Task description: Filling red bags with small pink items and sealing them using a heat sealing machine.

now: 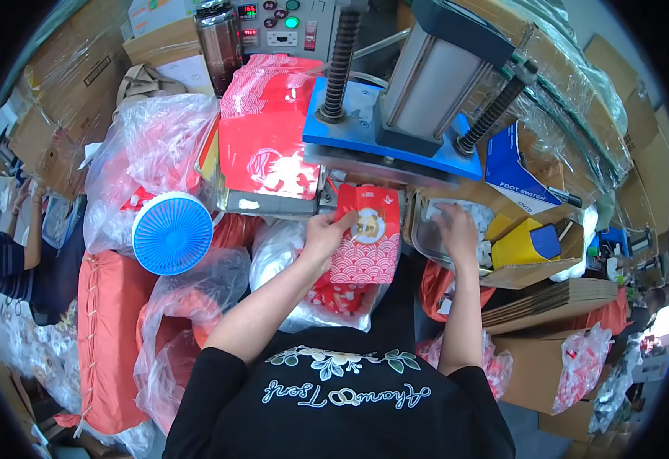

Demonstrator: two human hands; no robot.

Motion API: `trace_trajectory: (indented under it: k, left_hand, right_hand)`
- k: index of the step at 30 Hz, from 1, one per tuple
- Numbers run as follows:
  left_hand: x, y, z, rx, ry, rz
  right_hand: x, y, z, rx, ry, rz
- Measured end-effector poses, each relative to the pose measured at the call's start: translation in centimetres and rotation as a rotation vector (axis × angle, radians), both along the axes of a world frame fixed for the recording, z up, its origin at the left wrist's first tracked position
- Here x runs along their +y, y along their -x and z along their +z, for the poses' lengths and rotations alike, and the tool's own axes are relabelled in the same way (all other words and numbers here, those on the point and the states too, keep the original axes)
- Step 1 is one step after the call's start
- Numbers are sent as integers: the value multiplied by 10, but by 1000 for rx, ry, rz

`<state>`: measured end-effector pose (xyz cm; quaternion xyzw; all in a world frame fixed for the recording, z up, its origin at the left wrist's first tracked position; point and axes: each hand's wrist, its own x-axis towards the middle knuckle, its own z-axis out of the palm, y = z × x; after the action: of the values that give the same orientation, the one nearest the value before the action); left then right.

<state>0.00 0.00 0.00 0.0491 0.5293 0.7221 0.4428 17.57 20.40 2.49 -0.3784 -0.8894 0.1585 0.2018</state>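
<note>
My left hand (325, 237) is closed on the left edge of a flat red paper packet (363, 258) with a gold emblem and a white wave pattern. The packet stands in front of a press with a blue plate (361, 107), below its head. My right hand (459, 233) is over a clear plastic tub (424, 243) of small white pieces (478, 216). Its fingers are bent and look slightly apart, with nothing clearly visible between them. Behind my left hand, a stack of red packets (262, 157) lies on a grey block.
A blue fan (172, 233) stands at left beside plastic bags (147, 138). Below the packet hangs an open bag of red pieces (344, 300). A yellow bin (520, 243) in a cardboard box is right of the tub. A control box (296, 27) stands behind; another person (9, 252) is far left.
</note>
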Motion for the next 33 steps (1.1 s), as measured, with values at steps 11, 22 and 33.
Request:
trace_trajectory:
  k: [11, 22, 33]
  left_hand:
    - [-58, 83, 0, 1676, 557, 262]
    - [-100, 28, 17, 960, 109, 61]
    - [-70, -10, -32, 708, 95, -220]
  right_hand:
    - [-10, 6, -19, 219, -28, 211]
    - [-74, 23, 44, 386, 279, 463]
    - [-80, 40, 39, 188, 358, 713]
